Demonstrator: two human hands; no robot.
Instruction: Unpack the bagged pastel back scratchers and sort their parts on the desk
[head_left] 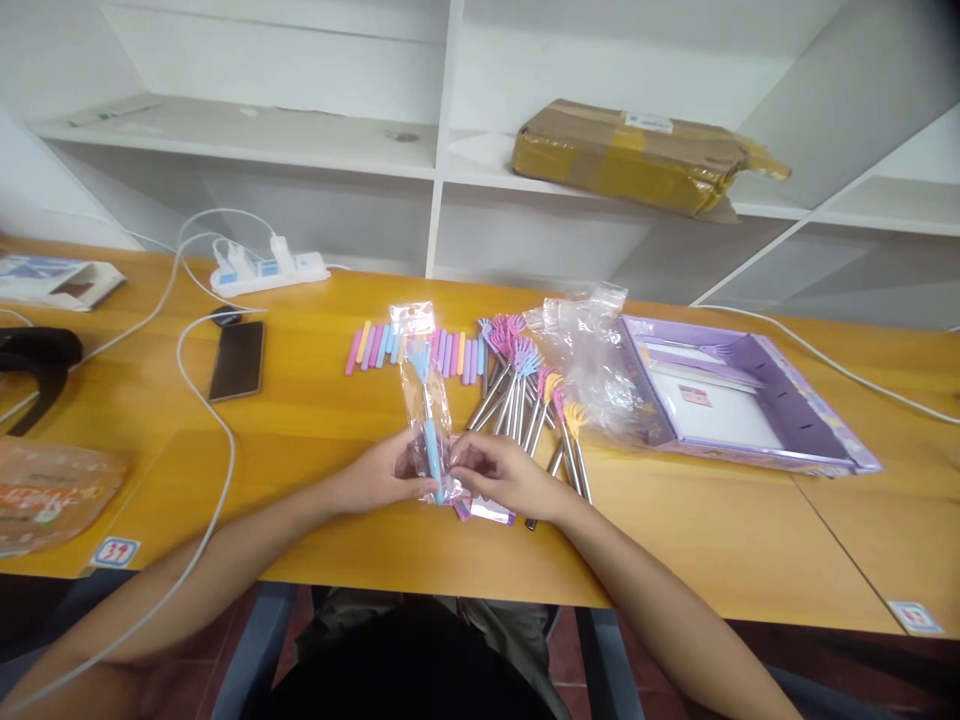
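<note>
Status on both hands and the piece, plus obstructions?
Left hand and right hand: on clear plastic sleeve holding blue hand-shaped scratcher. Silver-handled scratchers piled close beyond right hand. No visible obstruction at sleeve.

A yellow-brown wooden counter. Beyond the left hand and right hand runs a row of small pastel sticks. Just beyond the right hand lies a fanned pile of metal rods with colourful hand-shaped heads; crumpled clear bags lie past it, next to an open purple tray well to the right. Left of and beyond the left hand are a dark phone and, farther off, a white power strip. Well to its left lies a translucent patterned pouch; numbered labels mark the near edge.
</note>
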